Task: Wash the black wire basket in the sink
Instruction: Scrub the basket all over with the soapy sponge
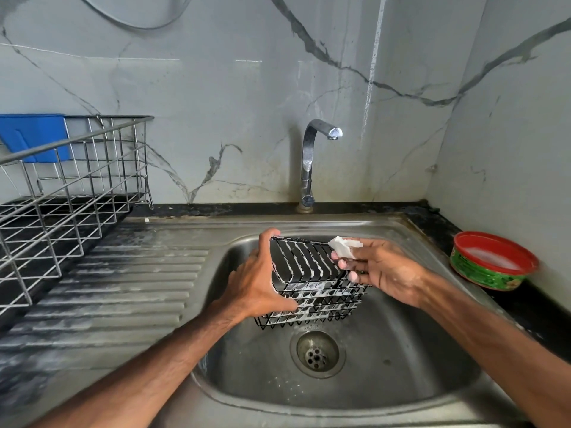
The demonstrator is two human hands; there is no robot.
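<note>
One tap point(309, 159) stands at the wall behind the sink point(401, 381). One steel rack point(77, 186) sits on the counter to the left, next to the ribbed drainboard point(123, 288), with one blue board point(34, 135) propped at its far side. One red-rimmed green tub point(491, 264) sits on the counter right of the sink. One black basket point(321, 301), streaked with white foam, hangs tilted over the bowl, just behind the single drain point(317, 353).

Two hands are on it. The left hand point(262, 279) grips its left end, fingers curled over the top edge, thumb underneath. The right hand point(380, 270) pinches one white pad point(344, 245) against the top right corner.
</note>
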